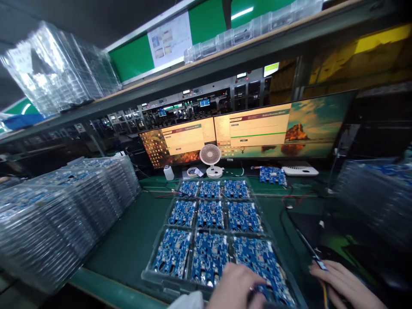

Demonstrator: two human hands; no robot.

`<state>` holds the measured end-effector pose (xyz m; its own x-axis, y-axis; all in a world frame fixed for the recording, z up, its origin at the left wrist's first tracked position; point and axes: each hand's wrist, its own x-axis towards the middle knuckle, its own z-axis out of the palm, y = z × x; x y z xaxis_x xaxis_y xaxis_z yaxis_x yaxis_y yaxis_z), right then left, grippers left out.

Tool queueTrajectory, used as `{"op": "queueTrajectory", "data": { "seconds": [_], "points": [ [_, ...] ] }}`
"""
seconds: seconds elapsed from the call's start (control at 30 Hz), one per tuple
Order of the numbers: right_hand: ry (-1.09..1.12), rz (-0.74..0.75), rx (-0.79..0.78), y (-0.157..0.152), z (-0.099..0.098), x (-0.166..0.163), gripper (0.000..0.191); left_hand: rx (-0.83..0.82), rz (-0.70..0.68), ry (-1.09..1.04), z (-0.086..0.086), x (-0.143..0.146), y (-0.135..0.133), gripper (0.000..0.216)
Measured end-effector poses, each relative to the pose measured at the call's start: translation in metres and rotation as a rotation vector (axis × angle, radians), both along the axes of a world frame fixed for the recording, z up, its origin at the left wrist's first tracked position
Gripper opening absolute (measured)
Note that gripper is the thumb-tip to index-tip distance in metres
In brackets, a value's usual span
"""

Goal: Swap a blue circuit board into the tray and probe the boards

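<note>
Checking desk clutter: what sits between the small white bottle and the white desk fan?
In the head view, a roll of tape lies between the white bottle and the white fan.

Green counter under long wooden shelf. Two wide monitors glow at back, small white fan before them. Green wall panels above, ceiling strip light lit. Machine racks behind, dim.

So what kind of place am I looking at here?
Most likely an electronics factory test bench: a clear tray of blue circuit boards under the left hand, stacks of loaded trays alongside, and two monitors showing test-style windows.
</note>
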<state>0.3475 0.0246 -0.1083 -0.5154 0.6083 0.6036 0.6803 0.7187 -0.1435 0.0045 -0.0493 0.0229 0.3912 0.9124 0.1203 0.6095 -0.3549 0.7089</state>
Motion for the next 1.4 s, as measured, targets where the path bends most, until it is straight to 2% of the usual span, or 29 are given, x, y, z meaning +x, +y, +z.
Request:
{"op": "queueTrajectory", "data": {
  "seconds": [0.1,0.17,0.23,0.37,0.67,0.83,0.9,0.97,1.03,1.1,1.17,1.27,1.33,1.4],
  "points": [
    [-0.030,0.008,-0.003,-0.004,0.006,-0.001,0.039,0.004,0.327,0.145,0.026,-0.038,0.005,0.026],
    [-0.037,0.016,-0.026,-0.006,0.013,-0.005,0.042,0.002,0.498,0.297,0.031,-0.060,0.011,0.028],
    [-0.029,0.022,-0.042,-0.009,0.019,-0.010,0.042,0.000,0.616,0.427,0.028,-0.077,0.016,0.029],
    [-0.030,0.051,-0.019,-0.012,0.030,-0.017,0.038,-0.030,0.656,0.548,0.016,-0.089,0.021,0.030],
    [-0.040,0.067,0.107,-0.016,0.071,-0.037,0.035,-0.040,0.660,0.643,0.009,-0.081,0.025,0.033],
    [-0.039,0.066,0.109,-0.016,0.074,-0.038,0.033,-0.014,0.751,0.591,0.007,-0.086,0.031,0.023],
    [-0.036,0.054,0.081,-0.017,0.072,-0.037,0.033,-0.065,0.732,0.430,0.007,-0.092,0.033,0.015],
    [-0.013,0.044,0.056,-0.019,0.074,-0.038,0.033,-0.168,0.653,0.124,0.009,-0.099,0.034,0.011],
    [0.060,0.041,0.039,-0.026,0.081,-0.048,0.030,-0.219,0.607,-0.208,0.015,-0.103,0.033,0.017],
    [0.187,0.036,-0.006,-0.036,0.096,-0.065,0.023,-0.200,0.642,-0.477,0.027,-0.100,0.028,0.025],
    [0.307,0.013,-0.134,-0.047,0.118,-0.090,0.014,-0.209,0.646,-0.705,0.043,-0.087,0.019,0.031],
    [0.405,0.052,-0.283,-0.060,0.153,-0.127,0.013,-0.304,0.524,-1.026,0.064,-0.054,0.003,0.045],
    [0.501,0.035,-0.327,-0.065,0.170,-0.146,0.016,-0.345,0.435,-1.169,0.070,-0.032,-0.006,0.054],
    [0.667,0.023,-0.412,-0.070,0.181,-0.158,0.022,-0.357,0.337,-1.225,0.070,-0.017,-0.011,0.055]
  ]
}}
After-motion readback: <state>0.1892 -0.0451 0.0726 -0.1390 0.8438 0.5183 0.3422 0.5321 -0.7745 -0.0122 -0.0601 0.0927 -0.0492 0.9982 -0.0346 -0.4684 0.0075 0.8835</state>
